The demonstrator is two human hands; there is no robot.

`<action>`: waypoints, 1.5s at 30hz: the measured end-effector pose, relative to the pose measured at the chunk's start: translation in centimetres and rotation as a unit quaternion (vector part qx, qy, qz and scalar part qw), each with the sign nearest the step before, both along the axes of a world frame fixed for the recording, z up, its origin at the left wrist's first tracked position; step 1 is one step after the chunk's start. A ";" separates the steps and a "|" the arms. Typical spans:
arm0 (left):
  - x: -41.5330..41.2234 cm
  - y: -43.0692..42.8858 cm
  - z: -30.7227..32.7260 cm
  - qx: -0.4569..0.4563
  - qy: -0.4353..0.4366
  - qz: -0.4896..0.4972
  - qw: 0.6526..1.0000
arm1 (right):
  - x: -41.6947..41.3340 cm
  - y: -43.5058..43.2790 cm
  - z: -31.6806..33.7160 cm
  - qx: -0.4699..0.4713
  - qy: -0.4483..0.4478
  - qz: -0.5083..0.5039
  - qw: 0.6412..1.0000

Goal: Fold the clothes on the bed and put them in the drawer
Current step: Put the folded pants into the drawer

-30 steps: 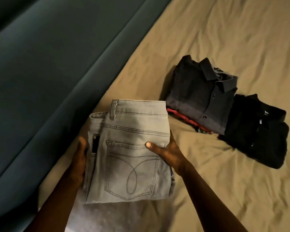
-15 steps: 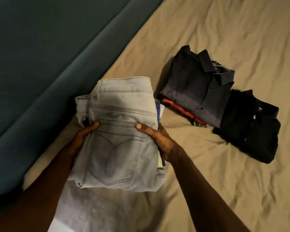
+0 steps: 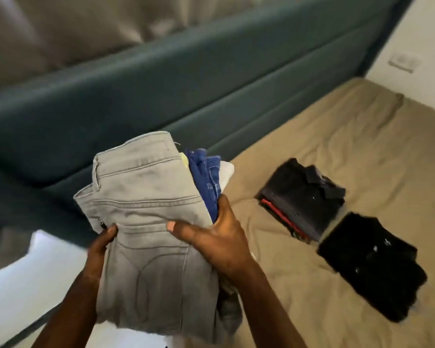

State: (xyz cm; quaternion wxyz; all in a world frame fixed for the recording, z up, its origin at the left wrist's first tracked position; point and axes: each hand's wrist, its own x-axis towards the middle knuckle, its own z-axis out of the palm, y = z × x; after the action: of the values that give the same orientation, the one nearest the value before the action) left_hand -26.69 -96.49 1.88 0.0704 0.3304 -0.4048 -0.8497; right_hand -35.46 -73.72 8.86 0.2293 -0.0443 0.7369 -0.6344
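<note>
I hold a stack of folded clothes up off the bed, tilted toward me. Folded grey jeans (image 3: 146, 222) lie on top, with blue denim (image 3: 206, 179) and a pale garment (image 3: 226, 172) showing beneath at the right edge. My left hand (image 3: 101, 244) grips the stack's left side, thumb on top. My right hand (image 3: 216, 242) grips the right side, thumb on the grey jeans and fingers curled under. On the tan bed sheet (image 3: 349, 136) to the right lie a folded dark grey shirt (image 3: 304, 199) over a red garment, and a folded black shirt (image 3: 372, 267).
A teal padded headboard (image 3: 186, 96) runs along the bed's far side. A white pillow (image 3: 30, 277) lies at the lower left. A white wall with a switch plate (image 3: 403, 62) is at the upper right. No drawer is in view.
Both hands have lifted the stack of clothes off the bed and tilted it up. The view has swung up and left, bringing the headboard top, wall and pillow into sight.
</note>
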 end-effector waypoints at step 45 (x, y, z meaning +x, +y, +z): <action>110.6 54.7 5.4 0.075 0.004 0.832 0.550 | 106.5 9.4 -2.8 0.127 -0.161 0.859 0.468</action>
State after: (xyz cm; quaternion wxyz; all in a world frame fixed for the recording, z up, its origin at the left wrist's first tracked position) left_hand 83.87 -41.75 7.26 0.7225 0.5199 0.1168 -0.4405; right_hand 71.01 -64.30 6.08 0.7771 -0.5225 0.3506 -0.0130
